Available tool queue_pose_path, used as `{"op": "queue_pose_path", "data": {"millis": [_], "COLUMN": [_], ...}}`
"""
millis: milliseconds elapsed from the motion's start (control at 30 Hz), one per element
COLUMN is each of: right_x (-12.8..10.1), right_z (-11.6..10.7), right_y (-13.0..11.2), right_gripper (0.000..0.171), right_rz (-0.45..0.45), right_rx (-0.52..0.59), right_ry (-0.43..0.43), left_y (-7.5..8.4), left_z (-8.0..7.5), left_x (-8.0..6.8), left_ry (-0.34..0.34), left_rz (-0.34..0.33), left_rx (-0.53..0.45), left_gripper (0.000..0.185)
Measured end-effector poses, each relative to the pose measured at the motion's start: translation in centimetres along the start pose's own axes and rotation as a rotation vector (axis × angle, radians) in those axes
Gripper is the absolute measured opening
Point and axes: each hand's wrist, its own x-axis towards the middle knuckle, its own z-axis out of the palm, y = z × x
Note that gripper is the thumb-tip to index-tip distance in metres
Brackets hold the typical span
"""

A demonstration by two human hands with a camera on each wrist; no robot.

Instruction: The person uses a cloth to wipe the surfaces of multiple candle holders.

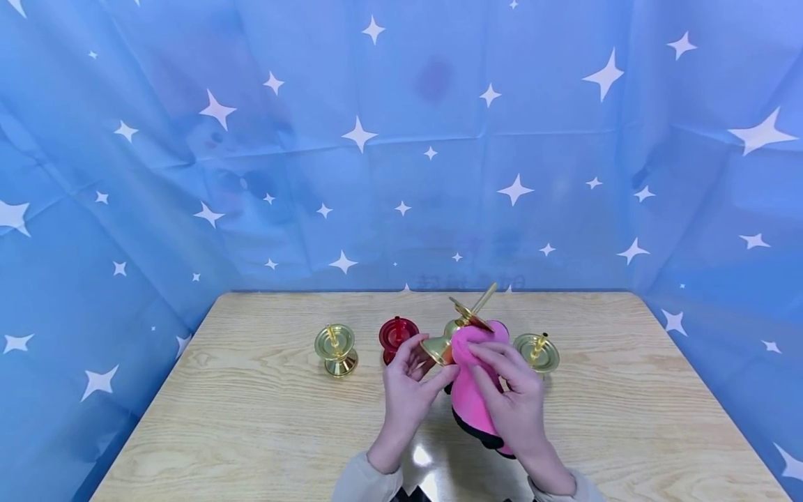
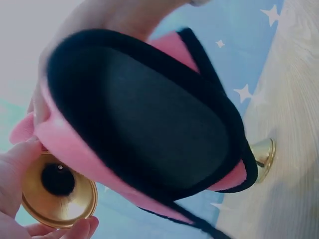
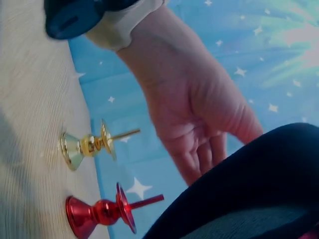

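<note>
While I look down from my head, the wooden table (image 1: 251,418) shows a pale grain, and shiny blue sheets with white stars (image 1: 188,139) stand around it on 3 sides.

At the far left stands a gold candle holder (image 1: 336,351), polished metal, with a round dish on top, a thin spike in the middle and a flared foot. Just beside it on the right is a red candle holder (image 1: 396,335) of the same shape, glossy like lacquer.

Then comes my left hand (image 1: 409,390). Its fingers are curled around the flared foot of a 3rd holder, the tilted gold holder (image 1: 453,333), which I hold above the table in the middle, leaning away from me so its spike points up and to the right. The left wrist view shows the round hollow underside of this foot (image 2: 59,191), smooth and mirror-like, with my fingertips on its rim.

Next is the pink cloth (image 1: 467,390), soft and fuzzy, with a black edge and black inner side; it lies over the holder and hangs down toward the table. My right hand (image 1: 511,397) presses it against the metal, fingers bent and gripping the fabric.

At the far right, 1 more gold holder (image 1: 537,352) stands upright on the table, near the cloth.
</note>
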Motion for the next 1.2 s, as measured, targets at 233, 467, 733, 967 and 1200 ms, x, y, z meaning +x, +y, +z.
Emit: {"op": "queue_pose_path", "data": {"millis": [233,467,733,967,1200], "right_x": [-0.7,-0.7,-0.2,-1.0,-1.3], "right_z": [-0.3,-0.7,0.1,0.2,-0.1], "right_y": [0.6,0.5,0.3,1.0,0.8], "right_gripper": [0.026,0.033,0.025,0.031,0.028], "right_rz": [-0.007,0.029,-0.067,-0.043,0.254], "right_rx": [-0.013,-0.062,-0.06,-0.034,0.151], "right_ry": [-0.029,0.02,-0.01,-0.004,-0.005], "left_y": [0.2,0.3,0.5,0.7,0.9], "left_z": [-0.2,-0.4,-0.2,-0.5,-0.7], "left_x": [0.0,0.0,-0.1,-0.1,-0.1], "left_ry": [-0.01,0.049,0.032,0.033,0.021], "left_rz": [0.015,0.026,0.015,-0.024,-0.04], "left_rx": [-0.062,0.015,-0.006,-0.084,-0.084], "left_gripper": [0.05,0.052,0.052,0.05,0.044]}}
